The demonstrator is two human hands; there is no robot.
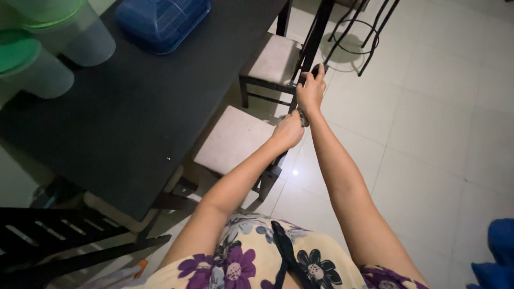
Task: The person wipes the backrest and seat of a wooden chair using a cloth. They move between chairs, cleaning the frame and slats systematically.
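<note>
My right hand (311,88) grips the top of a dark chair back (316,32) beside the black table (128,112). My left hand (289,130) is closed lower on the same chair back, with a small dark cloth (304,118) bunched in it against the wood. The chair's pale cushioned seat (233,139) sits tucked at the table's edge, just left of my arms. Both arms reach forward from my flowered dress.
A second cushioned chair (273,59) stands farther along the table. A blue plastic container (160,21) and two green-lidded clear tubs (48,48) rest on the table. A black wire stand (356,37) is on the tiled floor (428,134). Blue fabric (498,257) lies at the lower right.
</note>
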